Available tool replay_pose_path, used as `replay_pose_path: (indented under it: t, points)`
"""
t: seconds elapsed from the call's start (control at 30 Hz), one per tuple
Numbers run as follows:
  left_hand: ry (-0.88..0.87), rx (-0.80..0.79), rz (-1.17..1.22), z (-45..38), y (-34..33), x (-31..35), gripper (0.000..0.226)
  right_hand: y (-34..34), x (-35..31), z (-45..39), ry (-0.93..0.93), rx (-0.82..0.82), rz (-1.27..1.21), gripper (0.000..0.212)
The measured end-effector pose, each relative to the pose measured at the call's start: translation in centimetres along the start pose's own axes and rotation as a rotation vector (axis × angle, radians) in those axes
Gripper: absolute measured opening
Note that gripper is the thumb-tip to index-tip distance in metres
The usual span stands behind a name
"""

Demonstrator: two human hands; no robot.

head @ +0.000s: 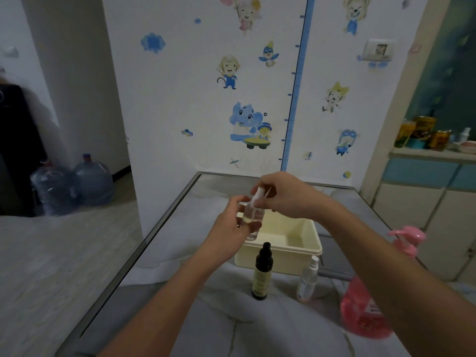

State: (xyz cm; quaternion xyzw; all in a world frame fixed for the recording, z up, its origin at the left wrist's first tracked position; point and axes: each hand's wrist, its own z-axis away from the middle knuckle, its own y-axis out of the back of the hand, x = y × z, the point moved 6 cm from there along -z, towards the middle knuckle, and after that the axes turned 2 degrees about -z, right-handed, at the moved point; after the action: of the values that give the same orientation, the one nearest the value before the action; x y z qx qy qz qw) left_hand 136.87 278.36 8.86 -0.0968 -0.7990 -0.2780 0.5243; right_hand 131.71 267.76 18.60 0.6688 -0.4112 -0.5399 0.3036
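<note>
Grip of the left hand (230,226) curled round the clear bottle (254,218); that of the right hand (286,196) pinched its sprayer (257,196) at twelve o'clock

Above the cream tub (283,261), can't make out neck or spray top of the clear bottle (253,215): blurred, covered by fingers of left hand (229,230) and right hand (286,195). Just in front of the tub, can't read labels on dark bottle (262,274) or small white sprayer (307,279). Right of the tub, see only part of pink pump bottle (360,315), rest behind right forearm.
</note>
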Motion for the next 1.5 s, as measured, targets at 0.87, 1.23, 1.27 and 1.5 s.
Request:
replay_pose_path:
  t: [0.87,1.23,1.27,1.5]
  points:
    - [0.06,0.295,-0.058,-1.7,0.2,-0.4,0.052,-6.7,15.2,12.1,-0.388,0.861,-0.423,0.02]
    - [0.053,0.257,-0.067,-2.9,-1.4,-0.8,0.055,-12.7,20.8,13.3,-0.523,0.33,-0.033,0.021]
    - [0.05,0.255,-0.068,-3.0,-1.5,-0.8,0.055,-13.0,20.9,13.4,-0.502,0.286,0.014,0.024]
    - [0.047,0.25,-0.081,-3.3,-1.7,-1.4,0.055,-14.2,22.1,14.1,-0.459,0.136,0.215,0.036]
